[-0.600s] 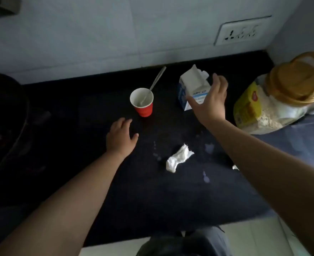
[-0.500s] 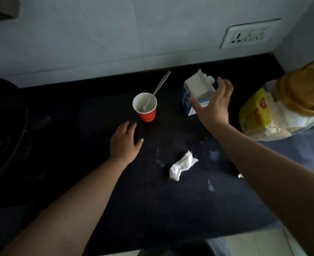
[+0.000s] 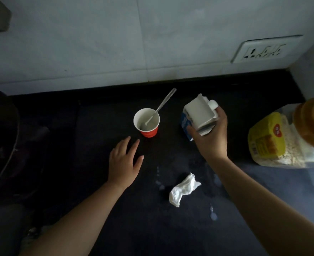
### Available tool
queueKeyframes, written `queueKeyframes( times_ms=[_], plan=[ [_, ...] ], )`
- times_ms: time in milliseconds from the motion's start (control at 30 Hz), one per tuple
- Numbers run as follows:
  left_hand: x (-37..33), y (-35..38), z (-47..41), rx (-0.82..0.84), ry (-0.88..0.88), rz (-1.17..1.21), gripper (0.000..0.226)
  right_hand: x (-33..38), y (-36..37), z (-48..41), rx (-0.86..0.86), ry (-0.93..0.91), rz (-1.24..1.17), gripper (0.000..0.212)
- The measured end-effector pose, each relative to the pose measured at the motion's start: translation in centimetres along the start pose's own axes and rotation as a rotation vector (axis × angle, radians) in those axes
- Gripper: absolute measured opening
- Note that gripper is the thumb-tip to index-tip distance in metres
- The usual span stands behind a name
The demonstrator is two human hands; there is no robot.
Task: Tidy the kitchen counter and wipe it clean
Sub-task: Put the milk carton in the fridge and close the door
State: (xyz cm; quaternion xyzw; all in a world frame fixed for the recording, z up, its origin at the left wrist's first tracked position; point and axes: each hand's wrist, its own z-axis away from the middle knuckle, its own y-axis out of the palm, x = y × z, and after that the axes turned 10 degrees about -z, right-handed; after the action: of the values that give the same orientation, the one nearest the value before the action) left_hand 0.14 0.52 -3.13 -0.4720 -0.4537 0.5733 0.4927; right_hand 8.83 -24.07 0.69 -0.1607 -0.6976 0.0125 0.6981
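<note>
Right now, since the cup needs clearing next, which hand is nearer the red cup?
Left. The left hand is open just in front of the red cup, fingertips almost at its base; the right hand grips the carton to its right.

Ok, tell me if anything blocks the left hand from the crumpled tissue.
Nothing visible does. Between the left hand and the crumpled tissue lies only dark counter with a few small wet spots.

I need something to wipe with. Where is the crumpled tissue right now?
In the head view, the crumpled tissue lies on the dark counter, right of centre, nearer the person than the red cup and milk carton, among spilled drops.
</note>
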Motion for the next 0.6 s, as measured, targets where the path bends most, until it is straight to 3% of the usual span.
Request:
queueKeyframes(
  times_ms=[433, 600],
  plan=[
    [0.0, 0.6, 0.1, -0.014, -0.017, 0.015, 0.054, 0.6, -0.5, 0.6, 0.094, -0.058, 0.043, 0.089],
    [-0.2, -0.4, -0.1, 0.093, -0.038, 0.032, 0.054, 2.2, -2.2, 1.6, 0.147, -0.068, 0.036, 0.083]
  ],
)
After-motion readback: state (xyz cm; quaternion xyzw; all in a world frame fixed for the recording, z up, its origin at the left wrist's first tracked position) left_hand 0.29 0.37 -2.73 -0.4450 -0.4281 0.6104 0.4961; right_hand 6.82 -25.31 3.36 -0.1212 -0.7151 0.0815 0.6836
